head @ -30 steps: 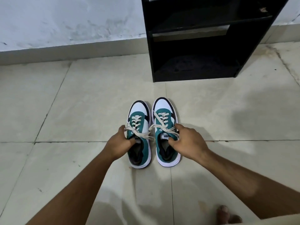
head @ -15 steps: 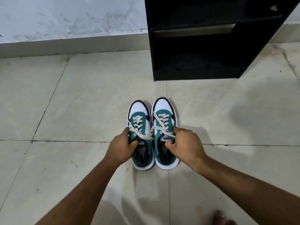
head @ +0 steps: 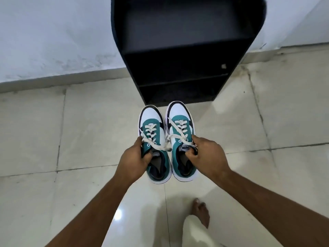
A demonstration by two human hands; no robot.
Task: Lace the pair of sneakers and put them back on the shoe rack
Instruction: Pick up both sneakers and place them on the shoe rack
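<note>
Both sneakers, on the floor a second ago, now hang lifted: left hand [head: 133,158] grip closed on the left sneaker [head: 155,145], right hand [head: 207,154] on the right sneaker [head: 181,139]. Beyond the grips, the shoe rack [head: 179,68] waits; placement seems next.

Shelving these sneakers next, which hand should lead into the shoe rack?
Probably right. The right hand holds the right sneaker, whose toe lies nearest the shoe rack opening. The left hand grips the left sneaker, slightly farther back.
</note>
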